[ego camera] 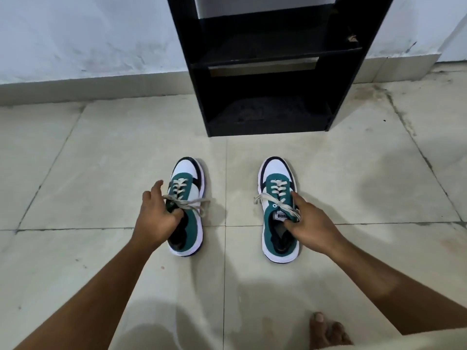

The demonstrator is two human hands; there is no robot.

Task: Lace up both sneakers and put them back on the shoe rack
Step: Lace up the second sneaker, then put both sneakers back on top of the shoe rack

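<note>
Two white, teal and black sneakers stand side by side on the tiled floor, toes pointing at the black shoe rack (pixel 267 64). Both have cream laces tied in bows. My left hand (pixel 156 218) grips the left sneaker (pixel 188 188) at its tongue, thumb inside the opening and fingers on the outer side. My right hand (pixel 309 223) grips the right sneaker (pixel 275 188) the same way, fingers hooked into the opening by the tongue label. Both shoes rest flat on the floor.
The rack stands against a pale wall, its lower shelf (pixel 267 117) and middle shelf (pixel 275 49) dark and holding no shoes. Beige floor tiles (pixel 101 152) spread all around. A bare foot (pixel 328 332) shows at the bottom right.
</note>
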